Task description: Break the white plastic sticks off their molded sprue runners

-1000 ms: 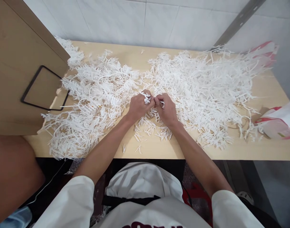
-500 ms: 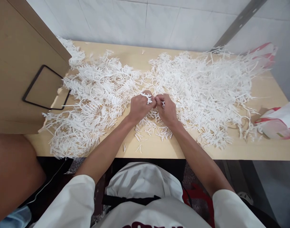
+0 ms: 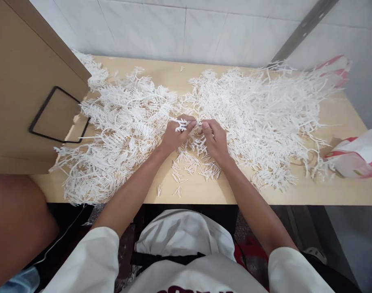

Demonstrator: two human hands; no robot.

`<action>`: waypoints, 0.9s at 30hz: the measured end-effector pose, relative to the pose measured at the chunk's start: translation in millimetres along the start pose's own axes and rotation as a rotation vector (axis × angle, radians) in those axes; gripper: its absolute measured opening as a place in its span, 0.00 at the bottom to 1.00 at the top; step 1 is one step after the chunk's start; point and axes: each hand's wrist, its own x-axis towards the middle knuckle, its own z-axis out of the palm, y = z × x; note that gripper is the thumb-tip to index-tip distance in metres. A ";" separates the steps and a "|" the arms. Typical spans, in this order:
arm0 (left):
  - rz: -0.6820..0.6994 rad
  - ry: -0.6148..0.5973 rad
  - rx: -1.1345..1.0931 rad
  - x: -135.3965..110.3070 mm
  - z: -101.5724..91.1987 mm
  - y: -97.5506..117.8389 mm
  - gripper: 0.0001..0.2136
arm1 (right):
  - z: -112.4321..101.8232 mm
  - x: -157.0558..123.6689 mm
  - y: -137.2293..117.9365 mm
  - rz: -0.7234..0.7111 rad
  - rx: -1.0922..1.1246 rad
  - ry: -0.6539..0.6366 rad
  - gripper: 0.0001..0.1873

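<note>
My left hand [image 3: 174, 135] is closed around a white branched plastic-looking piece [image 3: 181, 124], whose forked end sticks out over the fingers. Close by on its right, my right hand [image 3: 216, 140] pinches with thumb and forefinger at a small white bit between the hands; its exact shape is partly hidden. Below the fingertips, more white twig-like prongs show, and I cannot tell if they hang from the right hand. A left heap of white branched pieces [image 3: 121, 118] and a bigger right heap [image 3: 259, 118] flank my hands. Short loose white bits [image 3: 192, 162] lie in front.
A cardboard box [image 3: 30, 93] with a black wire frame [image 3: 33, 129] against it stands at the left. A red and white plastic bag [image 3: 359, 156] sits at the right edge of the wooden table [image 3: 186, 191]. A tiled wall rises behind. Someone's bare limb [image 3: 18, 228] shows at lower left.
My hands have moved slightly apart, and the fingers have opened out from tight fists to a pinch. The branched piece in my left hand has shifted left and shows more.
</note>
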 end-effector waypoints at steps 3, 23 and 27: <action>0.071 -0.033 -0.038 -1.0 2.4 1.0 0.11 | -0.2 -0.5 0.1 -0.003 -0.005 -0.059 0.19; -0.415 0.025 -0.647 2.3 10.5 -8.0 0.12 | 8.4 2.0 6.1 -0.208 -0.173 -0.101 0.19; -0.500 0.181 -0.748 7.1 7.8 -8.0 0.10 | 6.8 -4.2 1.1 -0.191 -0.087 -0.066 0.20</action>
